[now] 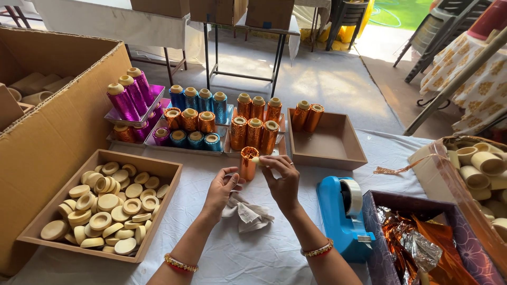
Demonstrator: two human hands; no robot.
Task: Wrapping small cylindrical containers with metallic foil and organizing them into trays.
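White-clothed table (274, 253) on a concrete patio — left hand (222, 191) and right hand (282, 179) together clasp an orange foil-wrapped cup (248, 162).

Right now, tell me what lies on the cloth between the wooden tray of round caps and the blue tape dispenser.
In the head view, a crumpled beige rag lies there, beneath both hands holding an orange foil-wrapped tube.

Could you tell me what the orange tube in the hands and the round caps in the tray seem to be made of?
Orange tube: apparently a core wrapped in shiny, crinkled metallic foil that glints. Round caps: matte, pale beige, probably plastic or wood; hard to tell. Their tray looks like brown board.
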